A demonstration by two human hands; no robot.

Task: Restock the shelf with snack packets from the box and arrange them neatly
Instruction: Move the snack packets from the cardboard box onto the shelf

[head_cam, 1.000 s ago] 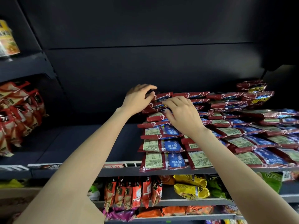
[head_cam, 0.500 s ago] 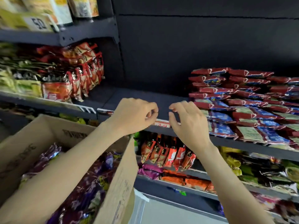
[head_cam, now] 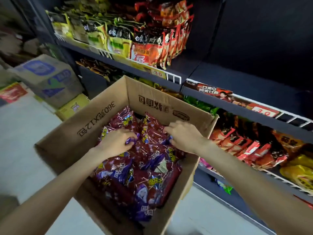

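- Both hands are now reaching down into the open cardboard box [head_cam: 94, 126], which is standing on the floor just in front of the shelf [head_cam: 211, 97].
- The left hand [head_cam: 116, 143] is curling its fingers [head_cam: 130, 139] around a corner of a red-and-purple snack packet [head_cam: 135, 160] on top of the pile.
- The right hand [head_cam: 184, 136] is lying on the packets with its fingers bent; whether it is pinching one already, the view is not showing clearly.
- This is meaning that a new pick-up is starting: the packets are still in the box, and none is being lifted yet.
- Half a second earlier both hands were hovering empty at the shelf edge beside the stacked red packets; now they are down in the box, and the camera is looking downward instead of at that shelf.
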